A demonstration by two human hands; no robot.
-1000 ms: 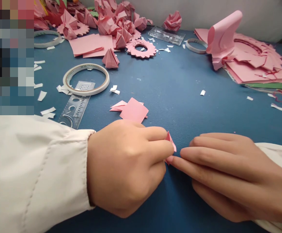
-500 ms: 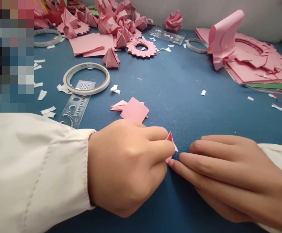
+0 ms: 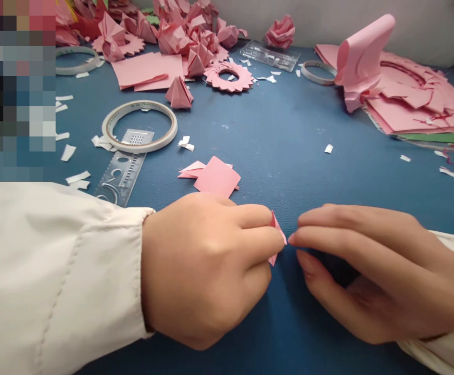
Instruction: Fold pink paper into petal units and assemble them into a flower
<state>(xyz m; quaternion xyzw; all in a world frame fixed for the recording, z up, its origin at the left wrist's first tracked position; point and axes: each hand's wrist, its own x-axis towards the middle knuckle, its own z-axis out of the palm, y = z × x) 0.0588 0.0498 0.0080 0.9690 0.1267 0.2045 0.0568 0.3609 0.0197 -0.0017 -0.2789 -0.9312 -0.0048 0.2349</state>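
Observation:
My left hand (image 3: 211,265) is closed on a small folded piece of pink paper (image 3: 277,235), pressing it to the blue table. Most of that paper is hidden under the fingers; a pointed flap and the right edge show. Just to its right is my right hand (image 3: 375,265), with thumb and fingers apart and nothing between them. Its index fingertip is at or very near the paper's edge. Beyond my left hand lies a pink paper square (image 3: 217,177) on top of other folded pink pieces (image 3: 191,170).
A tape roll (image 3: 110,125) rests on a clear plastic ruler (image 3: 121,174) at left. Behind are a pink paper ring (image 3: 229,78), a folded cone (image 3: 179,94) and heaped paper flowers (image 3: 188,36). Pink sheets (image 3: 414,117) are stacked at right. White paper scraps (image 3: 186,143) lie scattered.
My right hand has lifted slightly and turned, its thumb parting from the fingers. Its fingertips have drawn off the paper's lower edge. My left hand stays almost still on the paper.

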